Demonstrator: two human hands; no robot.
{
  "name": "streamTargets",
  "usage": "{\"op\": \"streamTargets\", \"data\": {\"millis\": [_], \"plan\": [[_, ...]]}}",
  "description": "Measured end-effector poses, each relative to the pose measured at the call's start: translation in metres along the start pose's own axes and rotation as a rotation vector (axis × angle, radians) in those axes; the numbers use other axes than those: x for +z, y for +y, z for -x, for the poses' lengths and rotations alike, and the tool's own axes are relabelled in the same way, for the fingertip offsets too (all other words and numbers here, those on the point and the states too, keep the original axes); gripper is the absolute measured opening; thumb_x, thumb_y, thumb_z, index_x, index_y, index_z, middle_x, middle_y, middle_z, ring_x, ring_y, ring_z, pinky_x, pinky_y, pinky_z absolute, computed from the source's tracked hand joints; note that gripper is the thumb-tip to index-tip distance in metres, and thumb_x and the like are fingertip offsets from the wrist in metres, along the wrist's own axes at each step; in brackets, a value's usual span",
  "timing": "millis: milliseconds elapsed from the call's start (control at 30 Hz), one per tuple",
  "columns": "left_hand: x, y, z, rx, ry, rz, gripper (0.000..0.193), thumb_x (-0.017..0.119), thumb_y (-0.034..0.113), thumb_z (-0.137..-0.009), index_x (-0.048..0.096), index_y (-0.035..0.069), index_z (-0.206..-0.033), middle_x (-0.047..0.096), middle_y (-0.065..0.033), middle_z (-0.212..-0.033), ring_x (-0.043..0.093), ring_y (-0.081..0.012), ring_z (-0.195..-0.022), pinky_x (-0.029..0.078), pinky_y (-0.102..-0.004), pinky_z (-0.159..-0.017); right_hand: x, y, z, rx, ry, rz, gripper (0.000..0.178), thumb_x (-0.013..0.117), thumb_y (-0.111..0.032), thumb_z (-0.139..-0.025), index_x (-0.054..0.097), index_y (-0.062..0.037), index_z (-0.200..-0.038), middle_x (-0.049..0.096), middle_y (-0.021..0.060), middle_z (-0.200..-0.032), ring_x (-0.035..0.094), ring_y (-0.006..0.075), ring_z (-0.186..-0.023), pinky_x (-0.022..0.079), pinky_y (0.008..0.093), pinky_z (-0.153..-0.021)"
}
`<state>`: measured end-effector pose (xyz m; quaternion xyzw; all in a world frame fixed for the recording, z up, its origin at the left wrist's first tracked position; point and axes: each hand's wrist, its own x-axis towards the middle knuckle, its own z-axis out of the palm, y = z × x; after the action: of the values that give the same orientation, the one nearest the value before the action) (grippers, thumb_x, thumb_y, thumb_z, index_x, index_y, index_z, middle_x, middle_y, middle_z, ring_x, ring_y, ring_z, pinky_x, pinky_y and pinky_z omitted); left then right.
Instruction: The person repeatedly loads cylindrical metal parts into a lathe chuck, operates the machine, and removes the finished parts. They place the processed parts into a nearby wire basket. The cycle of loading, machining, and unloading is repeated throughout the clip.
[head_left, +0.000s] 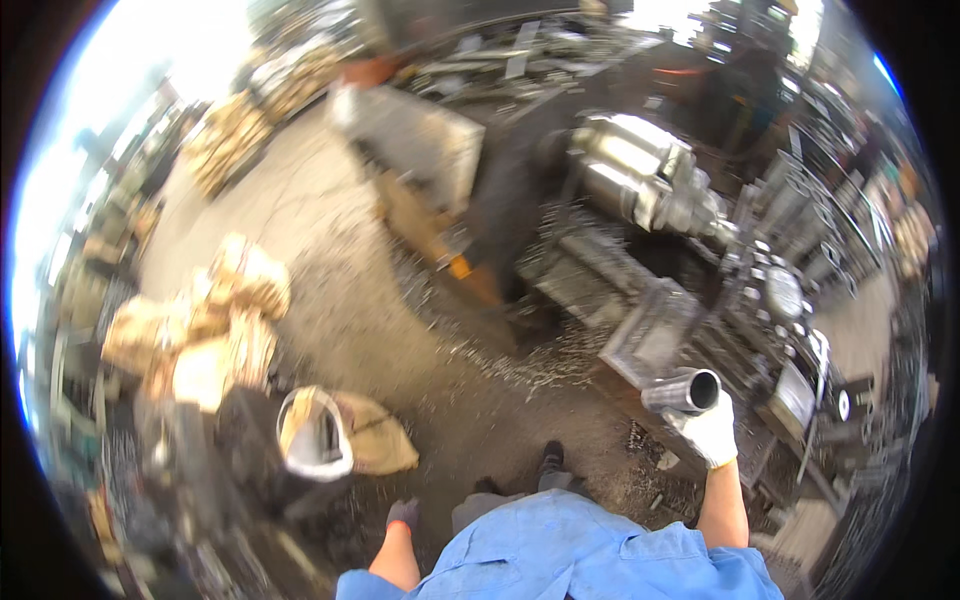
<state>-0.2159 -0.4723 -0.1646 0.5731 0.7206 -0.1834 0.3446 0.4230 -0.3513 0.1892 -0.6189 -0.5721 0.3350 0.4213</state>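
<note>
A short, shiny metal tube (pixel 668 392) with a dark open bore is gripped in my right hand (pixel 712 430), which wears a white glove. I hold it out to the right, beside the lathe's carriage (pixel 655 325). Above and beyond it sits the lathe's large bright chuck (pixel 630 165). My left hand (pixel 404 513), in a greyish glove with an orange cuff, hangs low at my side. Nearest to it stands an open woven sack (pixel 385 435) with a white rolled rim and something grey inside. Blur hides the left fingers.
Metal shavings (pixel 500 365) litter the floor by the lathe bed. Several bulky tan sacks (pixel 215 320) are heaped at left, with more stacked farther back. A large grey panel (pixel 425 140) stands beyond the machine. Racks of metal parts line the far right.
</note>
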Motion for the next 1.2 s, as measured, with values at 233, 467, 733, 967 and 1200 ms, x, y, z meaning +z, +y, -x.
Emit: {"op": "streamTargets", "data": {"millis": [233, 467, 733, 967, 1200], "plan": [[0.032, 0.025, 0.106, -0.232, 0.204, 0.994, 0.058, 0.066, 0.051, -0.096, 0.071, 0.007, -0.133, 0.076, -0.0185, -0.127, 0.071, -0.0335, -0.121, 0.053, -0.0401, -0.105, 0.168, -0.104, -0.035, -0.133, -0.323, -0.147, 0.057, 0.086, -0.006, -0.076, 0.068, 0.0009, -0.129, 0.080, 0.0096, -0.115, 0.076, 0.0202, -0.104, 0.060, 0.0326, -0.096], [0.148, -0.097, 0.231, -0.715, 0.388, 1.143, 0.057, 0.067, 0.051, -0.095, 0.071, 0.009, -0.133, 0.075, -0.0193, -0.128, 0.070, -0.0373, -0.122, 0.054, -0.0436, -0.103, 0.378, -0.211, 0.026, -0.551, -0.951, -0.146, 0.054, 0.090, -0.014, -0.077, 0.072, -0.0024, -0.127, 0.079, 0.0085, -0.115, 0.075, 0.0188, -0.107, 0.060, 0.0333, -0.096], [0.318, -0.072, 0.358, -1.405, 1.667, 2.265, 0.046, 0.066, 0.036, -0.099, 0.072, -0.001, -0.124, 0.076, -0.0163, -0.110, 0.072, -0.0282, -0.094, 0.058, -0.0371, -0.082, 0.578, -0.305, 0.188, -1.048, -1.593, 0.067, 0.039, 0.085, -0.038, -0.088, 0.075, -0.0115, -0.115, 0.077, 0.0095, -0.108, 0.075, 0.0259, -0.098, 0.059, 0.0388, -0.091], [0.310, 0.025, 0.450, -2.643, 1.486, 0.907, 0.068, 0.047, 0.048, -0.112, 0.044, -0.003, -0.157, 0.049, -0.0265, -0.159, 0.058, -0.0400, -0.137, 0.051, -0.0472, -0.111, 0.720, -0.361, 0.316, -1.074, -2.026, -0.053, 0.059, 0.089, -0.034, -0.079, 0.070, -0.0074, -0.129, 0.077, 0.0143, -0.116, 0.074, 0.0262, -0.106, 0.056, 0.0375, -0.095], [0.265, 0.020, 0.522, -2.780, 1.710, 0.657, 0.057, 0.046, 0.048, -0.112, 0.056, 0.008, -0.151, 0.063, -0.0186, -0.149, 0.067, -0.0367, -0.125, 0.055, -0.0466, -0.105, 0.793, -0.389, 0.364, -1.210, -2.178, 0.140, 0.062, 0.088, -0.044, -0.082, 0.071, -0.0099, -0.130, 0.077, 0.0149, -0.120, 0.076, 0.0272, -0.108, 0.059, 0.0379, -0.099]]}}
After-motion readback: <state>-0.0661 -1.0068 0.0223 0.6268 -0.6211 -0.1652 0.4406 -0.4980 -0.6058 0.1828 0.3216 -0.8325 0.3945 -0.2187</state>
